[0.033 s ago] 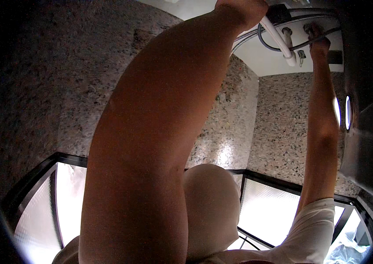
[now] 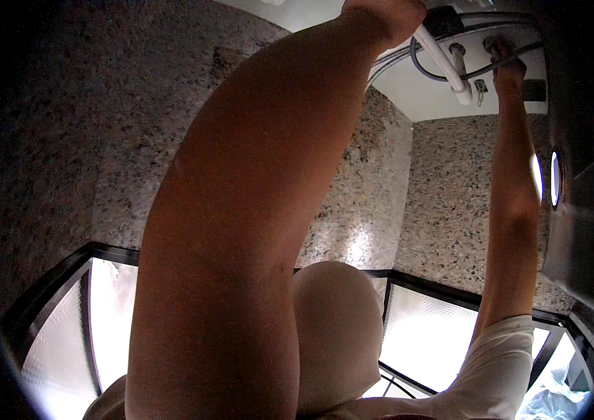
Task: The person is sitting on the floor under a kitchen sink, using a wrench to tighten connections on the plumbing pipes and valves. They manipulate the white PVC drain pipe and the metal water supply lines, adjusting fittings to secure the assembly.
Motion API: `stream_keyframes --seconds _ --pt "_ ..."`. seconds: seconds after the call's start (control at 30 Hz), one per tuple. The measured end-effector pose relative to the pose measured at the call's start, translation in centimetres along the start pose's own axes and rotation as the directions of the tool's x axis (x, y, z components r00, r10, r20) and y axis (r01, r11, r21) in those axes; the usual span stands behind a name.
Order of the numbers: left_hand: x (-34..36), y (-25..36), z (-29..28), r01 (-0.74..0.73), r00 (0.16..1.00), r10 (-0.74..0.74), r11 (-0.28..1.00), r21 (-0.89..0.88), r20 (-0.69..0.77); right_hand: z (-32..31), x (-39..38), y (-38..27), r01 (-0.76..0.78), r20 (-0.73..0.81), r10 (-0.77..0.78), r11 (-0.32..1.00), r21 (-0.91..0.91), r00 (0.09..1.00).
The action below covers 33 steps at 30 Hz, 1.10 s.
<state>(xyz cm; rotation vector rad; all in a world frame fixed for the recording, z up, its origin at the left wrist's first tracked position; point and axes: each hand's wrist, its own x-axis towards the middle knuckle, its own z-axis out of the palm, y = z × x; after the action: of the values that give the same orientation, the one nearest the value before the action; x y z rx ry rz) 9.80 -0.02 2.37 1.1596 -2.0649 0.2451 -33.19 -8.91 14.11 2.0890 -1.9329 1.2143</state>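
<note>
At the top edge is my left hand (image 2: 388,17); its fingers are cut off or hidden, so its grip does not show. Beside it a white pipe (image 2: 440,59) slants down to the right, and I cannot tell if the hand touches it. On the right, my right hand (image 2: 510,70) reaches up to a pale panel (image 2: 402,94). Its fingers are curled in the shadow at a small dark fitting (image 2: 489,44), and what they hold is hard to make out. A grey hose (image 2: 479,72) passes close by that hand. Another short fitting (image 2: 457,50) sits left of it.
Speckled stone walls (image 2: 444,175) surround my arms. A dark box (image 2: 444,21) and several cables are near my left hand. A dark smooth surface (image 2: 591,231) bounds the right side. Below are black-framed translucent panels (image 2: 426,325) and clear plastic (image 2: 556,399).
</note>
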Motion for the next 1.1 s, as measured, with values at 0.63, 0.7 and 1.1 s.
stream_keyframes --seconds 0.63,0.7,1.1 --pt "-0.8 1.6 -1.5 -0.084 0.996 0.087 0.987 0.134 -0.017 -6.5 -9.5 -8.3 -0.462 0.404 0.316 0.819 0.34 0.858" --pt "0.4 0.8 -1.9 -0.092 0.984 0.071 0.988 0.127 0.163 -6.4 -11.3 -7.1 -0.411 0.365 0.278 0.837 0.362 0.889" --pt "0.9 1.2 -1.3 -0.139 0.951 0.016 0.914 0.381 0.309 -2.4 -12.4 -9.6 -0.401 0.194 0.356 0.859 0.317 0.914"
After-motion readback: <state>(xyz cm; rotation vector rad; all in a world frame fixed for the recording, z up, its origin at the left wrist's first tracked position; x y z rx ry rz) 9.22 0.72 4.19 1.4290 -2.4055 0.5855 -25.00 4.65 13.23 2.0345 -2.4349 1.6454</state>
